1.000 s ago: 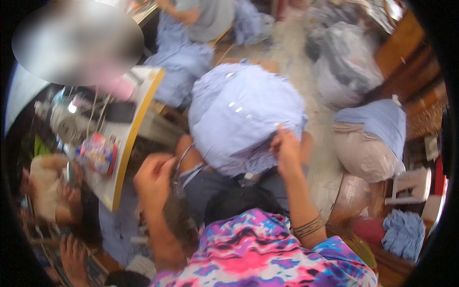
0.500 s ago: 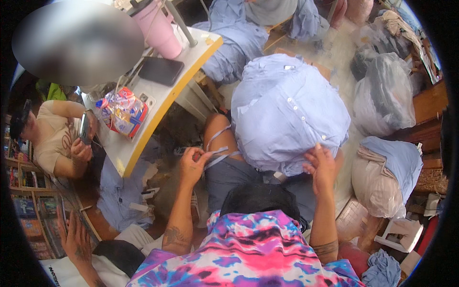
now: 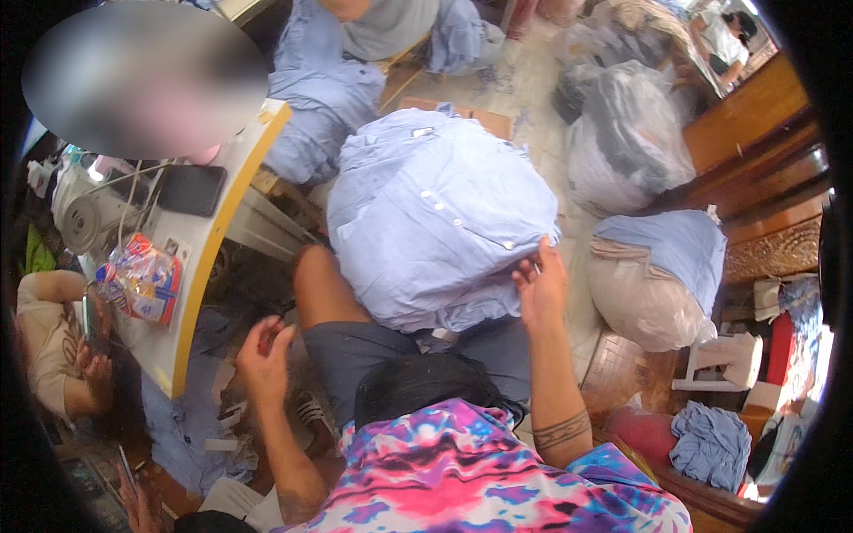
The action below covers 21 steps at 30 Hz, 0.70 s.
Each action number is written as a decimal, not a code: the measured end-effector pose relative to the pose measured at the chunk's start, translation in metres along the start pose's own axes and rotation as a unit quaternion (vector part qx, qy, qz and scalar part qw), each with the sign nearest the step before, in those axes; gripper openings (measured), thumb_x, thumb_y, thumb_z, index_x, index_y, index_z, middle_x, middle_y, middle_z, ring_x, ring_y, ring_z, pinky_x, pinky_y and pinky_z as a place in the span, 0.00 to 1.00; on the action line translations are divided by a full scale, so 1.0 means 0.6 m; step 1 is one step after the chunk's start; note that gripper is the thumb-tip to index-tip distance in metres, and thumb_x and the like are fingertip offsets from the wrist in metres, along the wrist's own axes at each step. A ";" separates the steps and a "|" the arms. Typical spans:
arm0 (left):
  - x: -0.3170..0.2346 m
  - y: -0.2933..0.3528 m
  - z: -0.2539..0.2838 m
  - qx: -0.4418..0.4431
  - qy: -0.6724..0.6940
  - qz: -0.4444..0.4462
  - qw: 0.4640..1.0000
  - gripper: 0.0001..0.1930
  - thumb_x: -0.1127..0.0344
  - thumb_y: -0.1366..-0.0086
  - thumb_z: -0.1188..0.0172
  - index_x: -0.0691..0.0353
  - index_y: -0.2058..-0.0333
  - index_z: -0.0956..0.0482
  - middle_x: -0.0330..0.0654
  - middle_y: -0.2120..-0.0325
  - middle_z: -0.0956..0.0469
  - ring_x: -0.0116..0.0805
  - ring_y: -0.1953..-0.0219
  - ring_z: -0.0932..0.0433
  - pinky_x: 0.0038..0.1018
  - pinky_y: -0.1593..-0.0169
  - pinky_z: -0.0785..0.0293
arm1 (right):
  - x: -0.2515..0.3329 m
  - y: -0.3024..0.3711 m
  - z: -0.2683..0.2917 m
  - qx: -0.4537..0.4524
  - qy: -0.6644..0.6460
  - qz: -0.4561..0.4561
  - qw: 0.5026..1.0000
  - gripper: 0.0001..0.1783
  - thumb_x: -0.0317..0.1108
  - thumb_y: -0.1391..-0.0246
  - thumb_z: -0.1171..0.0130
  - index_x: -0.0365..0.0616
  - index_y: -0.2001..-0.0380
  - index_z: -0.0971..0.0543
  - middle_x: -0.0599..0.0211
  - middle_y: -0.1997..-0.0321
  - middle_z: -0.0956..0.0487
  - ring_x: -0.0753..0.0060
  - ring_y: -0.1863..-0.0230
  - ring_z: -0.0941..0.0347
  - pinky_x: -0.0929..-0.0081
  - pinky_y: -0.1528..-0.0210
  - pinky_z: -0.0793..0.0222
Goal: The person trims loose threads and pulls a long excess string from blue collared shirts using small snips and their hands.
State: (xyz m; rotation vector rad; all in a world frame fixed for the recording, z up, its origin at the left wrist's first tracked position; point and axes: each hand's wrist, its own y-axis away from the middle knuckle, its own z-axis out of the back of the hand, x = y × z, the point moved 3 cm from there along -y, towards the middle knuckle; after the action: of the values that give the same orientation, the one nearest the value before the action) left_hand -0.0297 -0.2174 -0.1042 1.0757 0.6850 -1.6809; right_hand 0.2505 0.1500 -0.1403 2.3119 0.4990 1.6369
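Free gap btwn L hand (image 3: 267, 360) & shirt bundle (image 3: 426, 249), bare knee (image 3: 322, 282) in way

Far end of worktop (image 3: 203, 240) lost under blurred patch (image 3: 142, 80); pink object (image 3: 206, 155) mostly hidden there. Underside of blue shirt bundle (image 3: 444, 231) hidden. Cannot tell whether left hand (image 3: 267, 357) holds anything, or whether right hand (image 3: 543, 289) grips bundle. Grey-shirted co-worker (image 3: 384, 28) cut off by top edge, tie-dye shirt (image 3: 480, 471) by lower edge.

Pale floor (image 3: 535, 84) lies between a yellow-edged table (image 3: 203, 244) and carved woodwork (image 3: 775, 249).
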 end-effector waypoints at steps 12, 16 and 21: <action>-0.242 -0.203 -0.344 0.268 -0.015 -0.306 0.913 0.12 0.63 0.35 0.32 0.67 0.63 0.20 0.41 0.73 0.19 0.31 0.68 0.21 0.27 0.62 0.26 | 0.242 -0.027 -0.118 0.064 0.056 0.280 0.956 0.12 0.41 0.28 0.46 0.42 0.60 0.23 0.77 0.67 0.25 0.84 0.65 0.34 0.80 0.60 0.37; -0.316 -0.171 -0.220 0.212 0.245 -0.172 0.930 0.08 0.64 0.31 0.36 0.62 0.65 0.23 0.29 0.79 0.29 0.18 0.77 0.32 0.20 0.73 0.35 | 0.376 0.013 -0.234 0.090 0.120 0.455 0.878 0.15 0.39 0.31 0.44 0.36 0.62 0.21 0.72 0.69 0.24 0.80 0.68 0.34 0.76 0.63 0.37; -0.452 -0.054 -0.025 0.199 0.440 -0.220 0.848 0.06 0.66 0.26 0.42 0.59 0.58 0.28 0.30 0.75 0.34 0.13 0.85 0.45 0.15 0.83 0.50 | 0.539 0.106 -0.379 0.199 0.183 0.552 0.789 0.17 0.40 0.34 0.41 0.33 0.59 0.19 0.62 0.69 0.21 0.74 0.65 0.29 0.74 0.58 0.33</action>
State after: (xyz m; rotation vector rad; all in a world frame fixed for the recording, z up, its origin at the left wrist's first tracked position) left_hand -0.0223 -0.0761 0.1300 2.1787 1.2636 -1.6933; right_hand 0.1424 0.2331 0.2363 2.7880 -0.7211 2.7167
